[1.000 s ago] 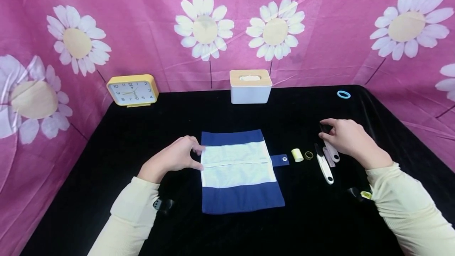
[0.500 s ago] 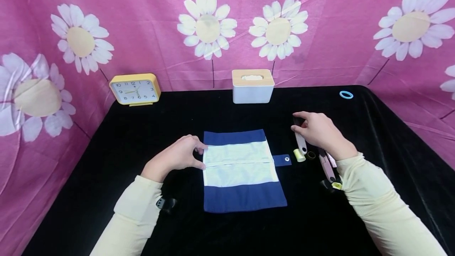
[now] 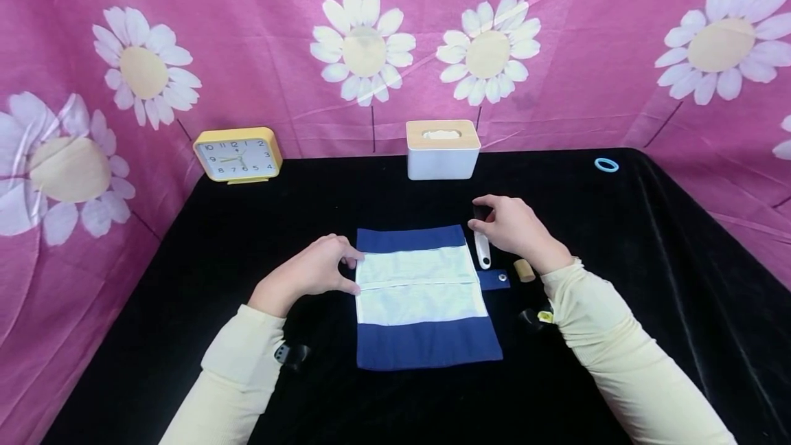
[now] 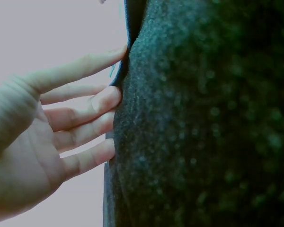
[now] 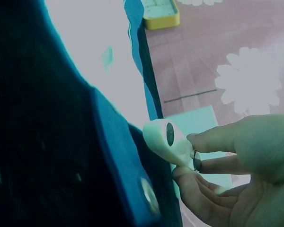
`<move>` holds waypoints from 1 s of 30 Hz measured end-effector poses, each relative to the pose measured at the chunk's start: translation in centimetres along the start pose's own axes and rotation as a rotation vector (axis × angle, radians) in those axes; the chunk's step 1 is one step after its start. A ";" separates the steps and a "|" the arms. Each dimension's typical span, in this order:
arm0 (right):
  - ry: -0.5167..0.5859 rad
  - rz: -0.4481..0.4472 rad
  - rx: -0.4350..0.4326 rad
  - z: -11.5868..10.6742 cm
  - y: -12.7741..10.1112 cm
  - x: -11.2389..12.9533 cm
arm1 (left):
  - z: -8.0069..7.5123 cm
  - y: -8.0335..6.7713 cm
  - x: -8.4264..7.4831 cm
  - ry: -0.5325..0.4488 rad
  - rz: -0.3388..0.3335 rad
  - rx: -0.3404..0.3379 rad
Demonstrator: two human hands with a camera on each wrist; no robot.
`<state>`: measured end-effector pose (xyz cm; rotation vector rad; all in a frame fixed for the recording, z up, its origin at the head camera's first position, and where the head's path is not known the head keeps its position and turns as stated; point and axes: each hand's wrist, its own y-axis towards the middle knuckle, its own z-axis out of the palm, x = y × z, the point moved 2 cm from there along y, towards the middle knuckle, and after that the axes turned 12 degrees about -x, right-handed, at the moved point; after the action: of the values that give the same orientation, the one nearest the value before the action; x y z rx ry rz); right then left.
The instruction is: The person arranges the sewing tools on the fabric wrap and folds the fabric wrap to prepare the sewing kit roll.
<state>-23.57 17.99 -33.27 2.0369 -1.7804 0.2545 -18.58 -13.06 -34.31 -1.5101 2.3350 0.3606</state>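
White smooth plastic tool point(image 3: 482, 250) pinched by right hand point(image 3: 516, 231); left hand point(image 3: 305, 275) flat-fingered on woven cloth pouch point(image 3: 420, 294).

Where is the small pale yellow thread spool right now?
In the head view, the small pale yellow thread spool lies on the black tablecloth, right of the blue snap tab, beside the right wrist.

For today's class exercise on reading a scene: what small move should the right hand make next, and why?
Probably lower the white tool onto the pouch's white pocket. The right hand pinches it at the open blue pouch's right edge, while the left hand touches the opposite edge.
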 end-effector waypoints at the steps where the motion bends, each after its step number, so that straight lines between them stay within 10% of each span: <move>1: 0.006 0.006 0.000 0.2 0.0 0.1 | 0.0 0.0 0.0 0.000 0.000 0.000; 30: 0.134 0.064 0.077 1.9 -0.3 1.5 | -0.1 0.0 0.1 -0.009 0.002 0.007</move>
<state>-23.31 15.91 -34.40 1.9669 -1.7795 0.4746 -18.61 -13.17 -34.23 -1.5000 2.3293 0.3591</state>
